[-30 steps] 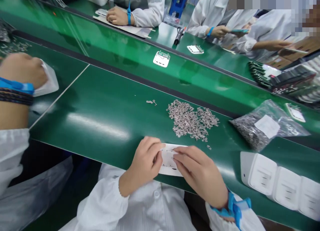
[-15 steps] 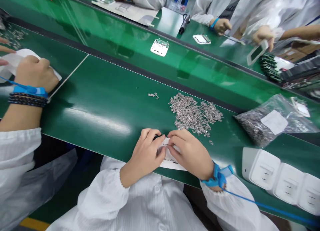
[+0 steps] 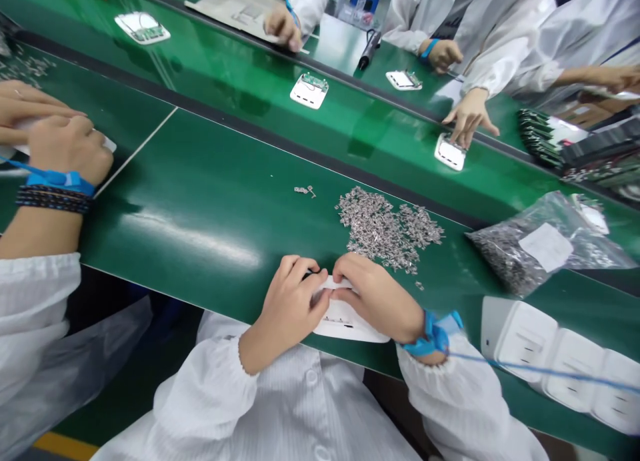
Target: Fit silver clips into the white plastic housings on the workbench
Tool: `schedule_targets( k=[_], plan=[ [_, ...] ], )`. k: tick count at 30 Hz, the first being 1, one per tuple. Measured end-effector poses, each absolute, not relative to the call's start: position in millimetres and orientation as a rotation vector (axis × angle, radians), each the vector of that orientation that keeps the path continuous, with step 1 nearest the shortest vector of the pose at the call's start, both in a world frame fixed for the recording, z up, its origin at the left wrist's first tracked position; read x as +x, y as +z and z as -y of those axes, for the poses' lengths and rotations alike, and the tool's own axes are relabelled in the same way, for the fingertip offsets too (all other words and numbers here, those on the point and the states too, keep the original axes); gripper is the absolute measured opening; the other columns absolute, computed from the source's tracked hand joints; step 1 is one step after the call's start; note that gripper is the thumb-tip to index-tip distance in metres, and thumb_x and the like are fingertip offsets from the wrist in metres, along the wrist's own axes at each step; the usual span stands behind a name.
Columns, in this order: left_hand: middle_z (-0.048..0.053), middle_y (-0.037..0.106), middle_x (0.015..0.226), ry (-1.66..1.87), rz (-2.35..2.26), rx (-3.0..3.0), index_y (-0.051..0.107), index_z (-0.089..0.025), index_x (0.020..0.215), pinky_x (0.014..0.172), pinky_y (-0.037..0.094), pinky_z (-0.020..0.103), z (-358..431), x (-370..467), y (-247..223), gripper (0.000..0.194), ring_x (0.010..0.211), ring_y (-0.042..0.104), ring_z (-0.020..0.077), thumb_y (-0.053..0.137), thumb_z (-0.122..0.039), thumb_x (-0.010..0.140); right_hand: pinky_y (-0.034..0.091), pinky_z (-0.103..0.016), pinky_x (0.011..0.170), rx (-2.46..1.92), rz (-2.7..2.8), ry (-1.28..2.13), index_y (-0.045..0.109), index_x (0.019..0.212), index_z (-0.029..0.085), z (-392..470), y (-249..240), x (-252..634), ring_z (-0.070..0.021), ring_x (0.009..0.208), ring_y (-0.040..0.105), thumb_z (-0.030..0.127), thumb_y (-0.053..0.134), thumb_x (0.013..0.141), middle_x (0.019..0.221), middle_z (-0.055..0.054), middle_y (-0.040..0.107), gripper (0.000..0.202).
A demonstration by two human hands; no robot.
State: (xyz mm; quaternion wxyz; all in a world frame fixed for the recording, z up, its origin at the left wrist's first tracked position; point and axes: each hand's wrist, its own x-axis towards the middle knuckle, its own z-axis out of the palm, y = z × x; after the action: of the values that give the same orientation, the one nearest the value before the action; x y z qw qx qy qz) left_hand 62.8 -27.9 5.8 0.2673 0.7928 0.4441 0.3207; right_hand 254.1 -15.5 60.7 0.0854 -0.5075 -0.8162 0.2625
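Working at the far edge of the white casing, with left fingers and right fingers pinched nearly closed on it, at the worktop's near side, apparently mid-handling and calling for steady, even pressure.

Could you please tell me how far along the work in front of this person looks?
The row of white casings at the right may be done, though their insides are hidden. In hand is one white plastic part, its far edge between the fingers of the left hand and right hand. Unused so far are the loose pile of metal pieces and those in the clear bag.
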Motion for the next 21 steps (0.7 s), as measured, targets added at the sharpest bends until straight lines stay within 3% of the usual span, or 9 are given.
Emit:
schedule_targets(
  k=[6, 9, 14, 21],
  plan=[
    [0.006, 0.062, 0.109, 0.872, -1.185, 2.119, 0.068, -0.019, 0.101, 0.092, 0.051, 0.040, 28, 65, 6, 0.012, 0.107, 0.048, 0.0226, 0.061, -0.025, 0.093, 0.050, -0.045, 0.085, -1.540, 2.433, 0.188, 0.058, 0.087, 0.014, 49, 60, 256, -0.0282, 0.103, 0.053, 0.022, 0.060, 0.095, 0.116, -0.016, 0.056, 0.011],
    [0.005, 0.064, 0.106, 0.858, -1.194, 2.072, 0.066, -0.019, 0.096, 0.092, 0.050, 0.041, 26, 66, 9, 0.007, 0.105, 0.048, 0.0218, 0.062, -0.024, 0.092, 0.051, -0.045, 0.084, -1.601, 2.420, 0.140, 0.062, 0.083, 0.013, 58, 62, 249, -0.0268, 0.101, 0.053, 0.017, 0.056, 0.096, 0.121, -0.017, 0.057, 0.015],
    [0.003, 0.064, 0.104, 0.816, -1.205, 2.001, 0.064, -0.019, 0.088, 0.091, 0.049, 0.040, 24, 68, 12, 0.005, 0.104, 0.049, 0.0202, 0.065, -0.023, 0.090, 0.049, -0.051, 0.092, -1.764, 2.174, -0.006, 0.067, 0.087, 0.016, 70, 56, 231, -0.0322, 0.111, 0.047, 0.013, 0.060, 0.093, 0.126, -0.013, 0.062, 0.009],
    [0.002, 0.065, 0.102, 0.789, -1.225, 1.965, 0.061, -0.018, 0.085, 0.091, 0.049, 0.040, 22, 70, 15, 0.007, 0.102, 0.049, 0.0200, 0.066, -0.021, 0.088, 0.049, -0.052, 0.091, -1.787, 1.961, -0.049, 0.065, 0.088, 0.016, 79, 41, 220, -0.0326, 0.110, 0.050, 0.012, 0.063, 0.090, 0.122, -0.015, 0.063, 0.004]
  ],
)
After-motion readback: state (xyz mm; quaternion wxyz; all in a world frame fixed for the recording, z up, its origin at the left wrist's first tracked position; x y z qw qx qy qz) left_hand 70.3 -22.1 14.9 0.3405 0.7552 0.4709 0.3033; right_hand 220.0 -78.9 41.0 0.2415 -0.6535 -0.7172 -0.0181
